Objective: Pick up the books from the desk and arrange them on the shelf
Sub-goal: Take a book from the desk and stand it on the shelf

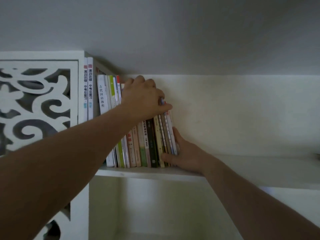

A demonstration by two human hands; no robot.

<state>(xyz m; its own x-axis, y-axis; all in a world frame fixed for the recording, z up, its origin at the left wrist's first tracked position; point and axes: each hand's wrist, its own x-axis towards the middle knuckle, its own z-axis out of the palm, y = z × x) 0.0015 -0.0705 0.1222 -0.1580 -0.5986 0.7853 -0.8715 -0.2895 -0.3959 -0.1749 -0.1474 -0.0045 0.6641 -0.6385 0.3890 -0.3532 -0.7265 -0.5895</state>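
My right hand [186, 153] cups the row of books [147, 144] at its lower right end on the shelf [149, 174]; spines stand upright. Farther up, left hand [143, 97] pinches the outer books' tops.

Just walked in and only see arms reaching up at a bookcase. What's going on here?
A person is lining up a row of books on a white shelf. The left hand grips the tops of the books near the row's right end, while the right hand holds the outermost books at their lower edge, thumb across the spines. The row stands upright against the carved side panel; the shelf to its right is bare.
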